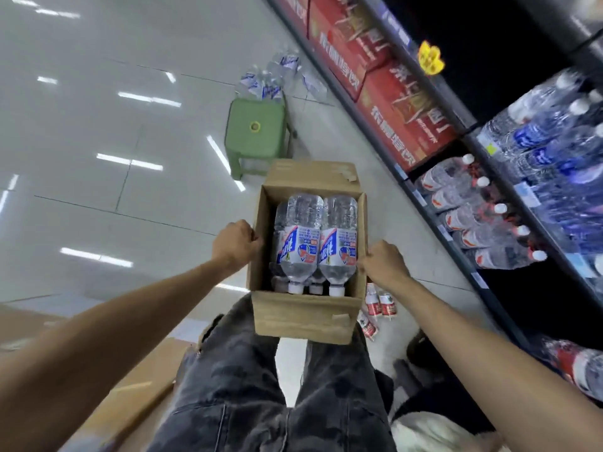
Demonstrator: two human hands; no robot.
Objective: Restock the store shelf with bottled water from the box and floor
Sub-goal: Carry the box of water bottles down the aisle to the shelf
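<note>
A green plastic stool (255,134) stands on the pale tiled floor (98,125), beyond the far end of what the grips hold. Red cartons (388,102) with gold lettering sit in a row far to the right of the grips. A yellow tag (431,57) hangs above them. Flat cardboard (137,383) lies under the left arm.

- Bright, even overhead light; ceiling strip lamps show as white streaks of glare on the glossy floor (98,125)
- Shelf (489,177) recesses on the right fall into deep black shadow
- Motion blur smears the upper right, the red cartons (398,115) and the blue-labelled bottles (538,132)
- Wide-angle distortion bends and stretches the forearms at the lower edges
- The box (306,314) at centre is sharpest
</note>
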